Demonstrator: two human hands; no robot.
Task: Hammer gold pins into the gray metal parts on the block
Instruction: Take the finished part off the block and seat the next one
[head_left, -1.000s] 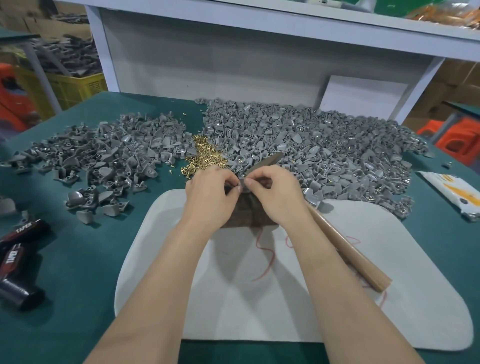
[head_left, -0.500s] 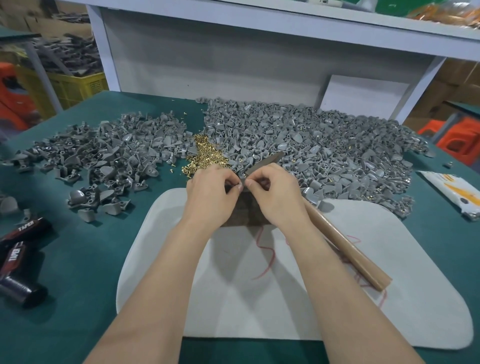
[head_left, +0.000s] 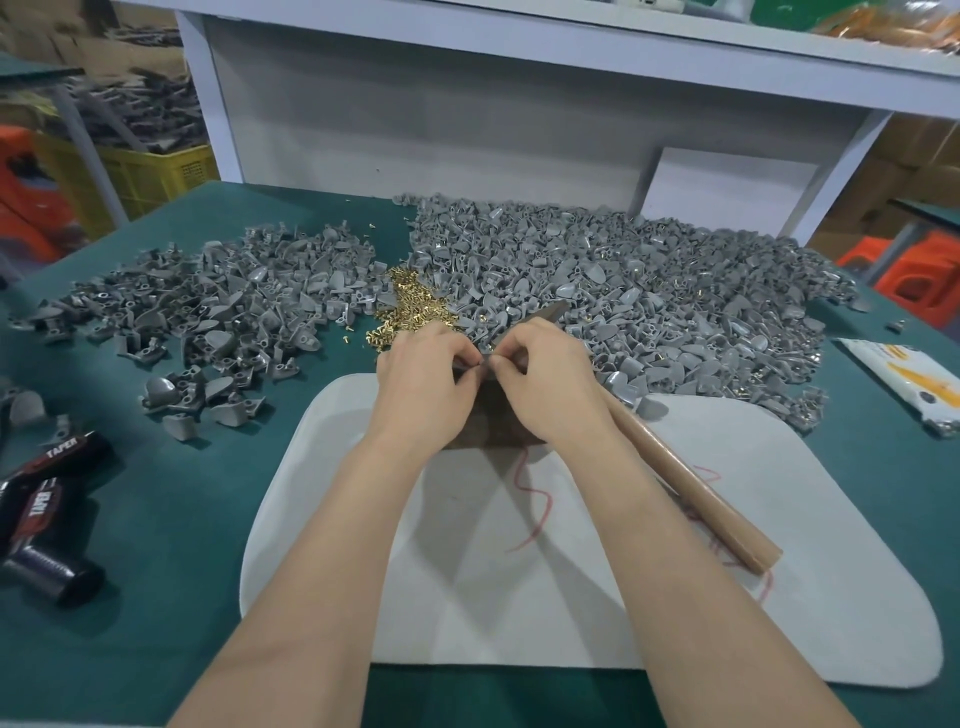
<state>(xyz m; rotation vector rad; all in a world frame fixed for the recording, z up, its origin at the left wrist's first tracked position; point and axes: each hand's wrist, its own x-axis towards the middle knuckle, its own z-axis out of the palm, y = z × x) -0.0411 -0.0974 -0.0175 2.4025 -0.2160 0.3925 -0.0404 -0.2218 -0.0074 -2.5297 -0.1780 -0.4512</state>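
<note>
2 pinches, L hand (head_left: 421, 387) & R hand (head_left: 548, 387), on sm. gray part (head_left: 487, 364) atop dark block (head_left: 488, 418).

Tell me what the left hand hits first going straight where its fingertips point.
Probably the right hand; the left hand faces it, both pinching a small gray part.

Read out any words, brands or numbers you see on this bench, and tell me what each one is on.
"TAPER": on the upper black tube at the left edge.
"TAPER": on the black tube below it.
White packet on the right: yellow print, too blurred to read.
No numbers can be read.
</note>
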